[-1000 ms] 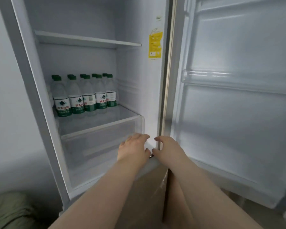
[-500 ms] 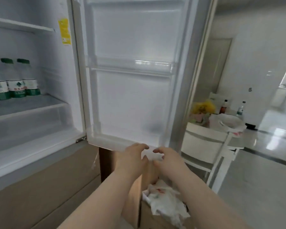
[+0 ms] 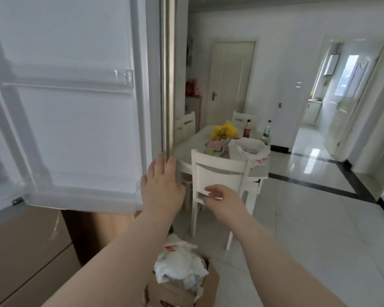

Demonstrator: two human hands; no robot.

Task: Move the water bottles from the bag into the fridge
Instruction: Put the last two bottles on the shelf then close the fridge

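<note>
Both arms (image 3: 129, 244) out, left hand (image 3: 162, 185) on door (image 3: 75, 129)

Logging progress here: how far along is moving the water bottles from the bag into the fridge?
Done, apparently: the crumpled white plastic bag lies slack with no bottle plainly showing. In hand: the left hand rests flat on the edge of the open white fridge door; the right hand holds nothing. Left: likely shutting the door; the shelves are out of view, so stocking is unconfirmed.

The fridge door (image 3: 75, 129) lining is smooth white plastic, its edge strip (image 3: 168, 85) brushed metal. The floor tiles (image 3: 319, 229) are glossy. The bag (image 3: 182, 264) is crinkled thin plastic, the box (image 3: 173, 294) matt cardboard.
</note>
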